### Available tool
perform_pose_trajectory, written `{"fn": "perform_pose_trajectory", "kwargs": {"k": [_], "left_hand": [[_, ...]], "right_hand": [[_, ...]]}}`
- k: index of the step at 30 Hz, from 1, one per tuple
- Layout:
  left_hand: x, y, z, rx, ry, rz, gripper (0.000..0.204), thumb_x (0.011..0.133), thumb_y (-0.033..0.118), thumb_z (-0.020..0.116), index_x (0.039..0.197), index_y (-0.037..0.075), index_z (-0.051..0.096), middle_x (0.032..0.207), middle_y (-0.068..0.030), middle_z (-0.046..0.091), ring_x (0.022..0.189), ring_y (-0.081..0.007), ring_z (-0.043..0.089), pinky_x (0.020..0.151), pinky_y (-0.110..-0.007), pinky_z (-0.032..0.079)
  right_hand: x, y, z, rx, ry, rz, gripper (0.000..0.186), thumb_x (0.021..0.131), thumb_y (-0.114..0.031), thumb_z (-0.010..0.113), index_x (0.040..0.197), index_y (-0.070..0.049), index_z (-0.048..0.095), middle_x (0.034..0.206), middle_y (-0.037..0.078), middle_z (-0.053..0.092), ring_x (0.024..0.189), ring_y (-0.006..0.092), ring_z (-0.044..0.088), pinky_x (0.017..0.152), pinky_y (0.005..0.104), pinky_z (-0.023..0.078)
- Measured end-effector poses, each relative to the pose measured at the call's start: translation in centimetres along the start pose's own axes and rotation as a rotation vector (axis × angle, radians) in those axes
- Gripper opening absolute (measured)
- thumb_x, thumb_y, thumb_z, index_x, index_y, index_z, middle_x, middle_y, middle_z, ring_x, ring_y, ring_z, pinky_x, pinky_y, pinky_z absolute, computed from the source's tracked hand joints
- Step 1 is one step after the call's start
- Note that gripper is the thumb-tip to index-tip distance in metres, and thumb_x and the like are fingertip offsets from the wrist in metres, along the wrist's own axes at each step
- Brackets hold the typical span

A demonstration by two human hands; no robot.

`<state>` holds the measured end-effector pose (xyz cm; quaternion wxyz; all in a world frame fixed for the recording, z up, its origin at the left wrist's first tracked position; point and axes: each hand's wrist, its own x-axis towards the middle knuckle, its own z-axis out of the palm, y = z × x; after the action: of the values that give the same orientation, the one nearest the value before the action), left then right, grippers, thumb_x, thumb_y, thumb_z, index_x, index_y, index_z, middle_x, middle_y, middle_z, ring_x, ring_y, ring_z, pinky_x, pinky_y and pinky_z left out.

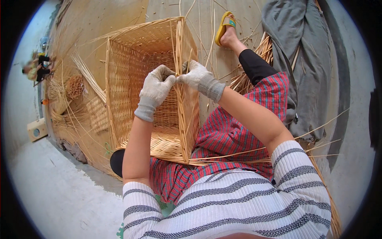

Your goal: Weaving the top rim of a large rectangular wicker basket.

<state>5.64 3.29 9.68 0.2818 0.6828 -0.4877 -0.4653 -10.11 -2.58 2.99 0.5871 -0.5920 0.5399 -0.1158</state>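
A large rectangular wicker basket point(119, 75) lies tipped in front of me, its open side facing up toward me and its woven walls and base showing. At the right-hand rim point(180, 107), my gloved hands meet. My left hand point(156, 87) is closed, thumb and fingers pinched at the rim from the inner side. Across from it, my right hand point(197, 75) is closed on the same stretch, partly around the outer side. A thin wicker strand sticks up by the fingertips; exactly how each finger grips is hidden by the gloves.
Long loose canes point(234, 157) cross my checked apron point(234, 119) and stick out right. A grey cloth point(308, 75) covers a bundle of canes point(234, 81). Pale cane strips point(89, 77) and a woven piece point(97, 115) lie left. Another person point(38, 67) sits far left.
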Motion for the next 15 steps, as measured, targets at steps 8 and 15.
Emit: {"fn": "perform_pose_trajectory", "kwargs": {"k": [8,15], "left_hand": [[1.4,-0.3,-0.8,-0.168,-0.192,-0.112,0.007,0.091,0.006,0.066,0.096,0.003,0.062,0.087,-0.0007,0.063,0.079,-0.009,0.057,0.072,-0.026,0.051],[2.7,-1.3,0.9,-0.039,-0.151,0.006,0.009,0.093,0.008,0.066,0.099,0.003,0.061,0.087,-0.0013,0.063,0.079,-0.0094,0.056,0.071,-0.027,0.05]], "right_hand": [[0.3,1.1,1.0,0.116,0.01,-0.066,0.064,0.07,-0.036,0.082,0.116,0.002,0.06,0.109,0.019,0.069,0.105,0.0294,0.066,0.092,0.0371,0.051],[-1.0,2.6,1.4,0.259,0.121,-0.209,0.068,0.071,-0.035,0.083,0.121,0.003,0.054,0.112,0.022,0.064,0.107,0.0309,0.063,0.095,0.0382,0.049]]}}
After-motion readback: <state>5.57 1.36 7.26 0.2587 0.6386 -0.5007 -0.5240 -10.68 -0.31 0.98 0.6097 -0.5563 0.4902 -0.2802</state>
